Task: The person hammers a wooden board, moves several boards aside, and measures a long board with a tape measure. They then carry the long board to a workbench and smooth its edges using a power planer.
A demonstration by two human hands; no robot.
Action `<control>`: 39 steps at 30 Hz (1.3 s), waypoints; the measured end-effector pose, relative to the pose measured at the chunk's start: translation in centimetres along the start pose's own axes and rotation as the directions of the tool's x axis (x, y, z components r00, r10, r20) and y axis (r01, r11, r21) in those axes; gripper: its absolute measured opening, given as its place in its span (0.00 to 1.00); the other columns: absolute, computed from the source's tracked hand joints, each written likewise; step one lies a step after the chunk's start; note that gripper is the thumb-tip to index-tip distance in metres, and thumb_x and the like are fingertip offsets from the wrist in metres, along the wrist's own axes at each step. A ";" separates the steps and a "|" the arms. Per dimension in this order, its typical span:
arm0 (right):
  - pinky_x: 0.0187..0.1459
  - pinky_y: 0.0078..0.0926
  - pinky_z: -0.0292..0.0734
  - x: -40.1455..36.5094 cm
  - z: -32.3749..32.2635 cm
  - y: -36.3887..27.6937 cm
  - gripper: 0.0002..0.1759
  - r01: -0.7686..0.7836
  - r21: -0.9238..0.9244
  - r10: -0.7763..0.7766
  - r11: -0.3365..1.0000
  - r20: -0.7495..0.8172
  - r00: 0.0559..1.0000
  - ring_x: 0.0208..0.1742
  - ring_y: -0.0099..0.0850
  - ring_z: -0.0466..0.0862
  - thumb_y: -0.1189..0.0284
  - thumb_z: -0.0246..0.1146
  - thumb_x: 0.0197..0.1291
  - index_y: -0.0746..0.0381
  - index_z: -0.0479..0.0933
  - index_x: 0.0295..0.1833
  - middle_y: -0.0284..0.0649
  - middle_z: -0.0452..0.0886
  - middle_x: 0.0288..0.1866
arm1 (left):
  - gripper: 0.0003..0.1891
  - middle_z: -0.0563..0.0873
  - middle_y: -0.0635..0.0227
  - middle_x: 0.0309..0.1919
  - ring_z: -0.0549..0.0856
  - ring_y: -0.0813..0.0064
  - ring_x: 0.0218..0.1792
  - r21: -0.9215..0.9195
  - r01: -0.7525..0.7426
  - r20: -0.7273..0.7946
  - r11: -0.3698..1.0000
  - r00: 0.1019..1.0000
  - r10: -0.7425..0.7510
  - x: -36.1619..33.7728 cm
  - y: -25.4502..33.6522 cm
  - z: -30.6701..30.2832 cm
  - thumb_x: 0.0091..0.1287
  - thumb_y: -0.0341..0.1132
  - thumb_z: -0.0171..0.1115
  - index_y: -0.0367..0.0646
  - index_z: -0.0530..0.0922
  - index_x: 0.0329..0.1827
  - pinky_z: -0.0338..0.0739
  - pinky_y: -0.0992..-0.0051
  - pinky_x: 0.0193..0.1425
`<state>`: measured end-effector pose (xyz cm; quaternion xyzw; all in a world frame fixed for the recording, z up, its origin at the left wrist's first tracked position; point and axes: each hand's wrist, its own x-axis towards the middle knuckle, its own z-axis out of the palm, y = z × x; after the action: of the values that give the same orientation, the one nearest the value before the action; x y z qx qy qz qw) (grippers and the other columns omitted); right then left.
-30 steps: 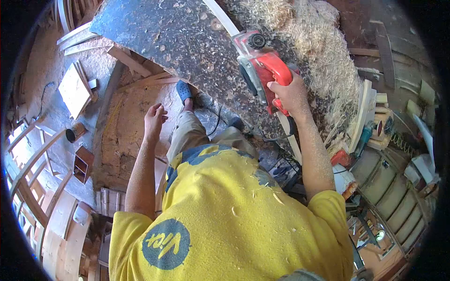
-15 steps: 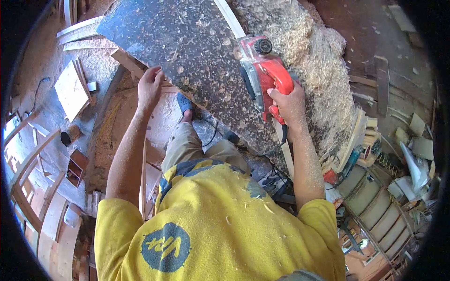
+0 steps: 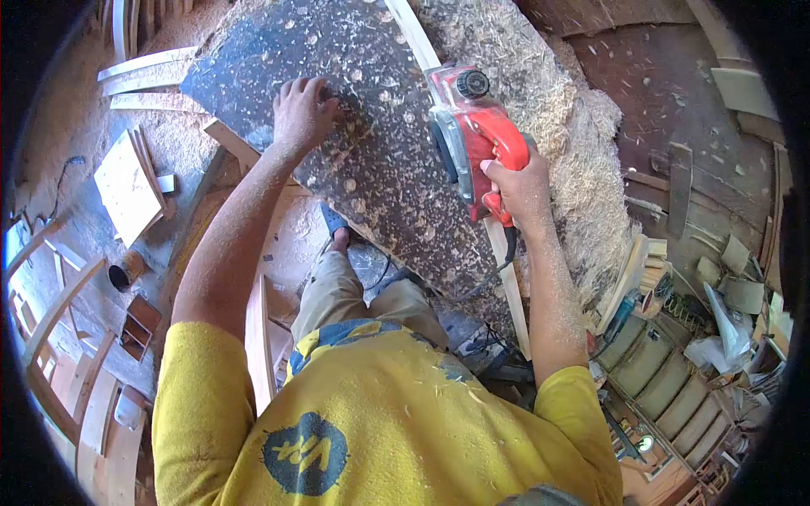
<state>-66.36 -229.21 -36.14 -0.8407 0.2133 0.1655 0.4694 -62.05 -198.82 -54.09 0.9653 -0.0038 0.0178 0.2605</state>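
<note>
My right hand (image 3: pixel 523 192) is wrapped round the rear handle of a red electric planer (image 3: pixel 462 139) with a black front knob. Under the planer runs a long, narrow wooden strip (image 3: pixel 511 305), its far end reaching past the top of the view. Both rest on a dark, speckled workbench (image 3: pixel 371 181) dusted with shavings. Over the left part of that bench is my left hand (image 3: pixel 304 116), empty, fingers apart and slightly bent. The planer's black cord trails back toward the near edge of the bench.
A thick heap of shavings (image 3: pixel 591 160) covers the bench's right side. Curved wooden pieces (image 3: pixel 152 72) and thin boards (image 3: pixel 126 185) lie at the left. More wood offcuts (image 3: pixel 645 270) are stacked at the right, near a teal power tool (image 3: pixel 622 312).
My left hand has moved up and right, from beside the bench edge to over its top, and its fingers have spread. The planer stays nearly in place in my right hand.
</note>
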 end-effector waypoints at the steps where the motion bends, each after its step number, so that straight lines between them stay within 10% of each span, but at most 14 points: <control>1: 0.18 0.25 0.70 0.5 0.3 -0.6 0.16 -0.034 0.030 0.034 0.999 0.007 0.999 0.18 0.22 0.75 0.77 0.67 0.51 0.65 0.78 0.48 0.34 0.76 0.24 | 0.24 0.76 0.60 0.60 0.70 0.56 0.65 0.036 -0.009 0.006 0.999 1.000 0.008 0.9 0.1 0.0 0.63 0.45 0.63 0.48 0.74 0.61 0.63 0.54 0.67; 11: 0.19 0.25 0.71 5.9 3.3 -6.0 0.16 0.000 -0.021 0.000 1.000 0.028 1.000 0.19 0.23 0.76 0.75 0.68 0.51 0.65 0.78 0.46 0.34 0.76 0.23 | 0.38 0.53 0.57 0.77 0.49 0.56 0.78 0.168 -0.118 0.207 0.979 0.975 0.082 4.8 -0.1 1.3 0.66 0.61 0.55 0.59 0.57 0.77 0.39 0.47 0.78; 39: 0.46 0.40 0.80 21.8 10.8 -16.9 0.23 0.276 -0.326 -0.266 0.904 0.076 0.961 0.41 0.47 0.86 0.59 0.69 0.44 0.68 0.83 0.38 0.58 0.84 0.35 | 0.38 0.54 0.56 0.77 0.48 0.58 0.78 0.083 -0.079 0.255 0.993 0.965 0.055 5.6 0.1 0.2 0.62 0.59 0.58 0.57 0.62 0.74 0.36 0.47 0.78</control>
<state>-39.94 -216.43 -39.89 -0.9268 0.0565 0.1451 0.3417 -56.42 -199.03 -54.03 0.9701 -0.0687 -0.0961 0.2121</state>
